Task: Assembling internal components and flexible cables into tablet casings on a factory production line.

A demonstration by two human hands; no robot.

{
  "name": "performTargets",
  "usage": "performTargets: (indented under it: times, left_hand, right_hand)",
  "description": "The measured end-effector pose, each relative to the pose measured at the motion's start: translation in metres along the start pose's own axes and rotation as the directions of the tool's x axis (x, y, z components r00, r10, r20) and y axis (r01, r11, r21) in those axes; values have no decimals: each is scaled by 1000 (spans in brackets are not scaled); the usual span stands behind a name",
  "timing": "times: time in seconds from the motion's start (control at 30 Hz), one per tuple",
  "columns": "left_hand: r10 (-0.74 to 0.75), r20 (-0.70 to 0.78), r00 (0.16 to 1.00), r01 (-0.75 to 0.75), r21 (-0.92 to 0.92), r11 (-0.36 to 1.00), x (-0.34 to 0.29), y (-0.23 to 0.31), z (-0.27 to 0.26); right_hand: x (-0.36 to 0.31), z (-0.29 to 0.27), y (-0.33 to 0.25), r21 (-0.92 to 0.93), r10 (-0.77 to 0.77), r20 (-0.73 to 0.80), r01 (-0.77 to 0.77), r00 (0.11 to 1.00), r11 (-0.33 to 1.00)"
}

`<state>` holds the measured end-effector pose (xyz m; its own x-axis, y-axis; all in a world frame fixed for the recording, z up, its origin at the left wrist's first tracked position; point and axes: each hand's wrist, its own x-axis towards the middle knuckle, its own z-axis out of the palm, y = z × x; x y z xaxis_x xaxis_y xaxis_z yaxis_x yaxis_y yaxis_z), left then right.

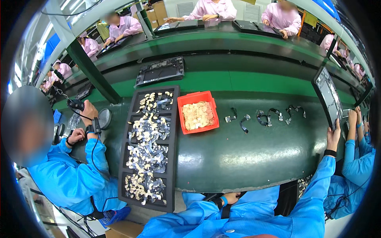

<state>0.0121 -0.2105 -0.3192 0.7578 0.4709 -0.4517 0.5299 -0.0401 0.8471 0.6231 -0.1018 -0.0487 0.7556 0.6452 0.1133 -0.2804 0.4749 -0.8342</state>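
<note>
At the right end of the green bench, my right hand (334,137) grips the lower edge of a dark laptop chassis (328,95), which stands tilted on its side. My left hand (230,197) rests low near my lap, just below the bench's front edge. Its fingers are partly hidden, so whether it holds anything does not show. Several small black flex cables (264,119) lie in a loose row left of the chassis. Farther left is a red plastic bin (181,129) full of small cream pieces.
A long black compartment tray (170,186), heaped with flex cables and cream pieces, overhangs the front edge. Behind it lies another open chassis (160,71). A co-worker in blue (71,170) holds a dark corded tool at left. More people work at right and across the line.
</note>
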Motion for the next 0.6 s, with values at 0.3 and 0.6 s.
performTargets:
  times: [0.3,0.6]
  left_hand:
    - [120,-129,984,-102,137,985,13,4,28]
    - [100,-365,926,-112,-12,994,4,75,-34]
  right_hand:
    - [-139,87,-39,-227,167,134,-134,977,965]
    - [-313,60,-20,-396,432,-23,-406,901,824]
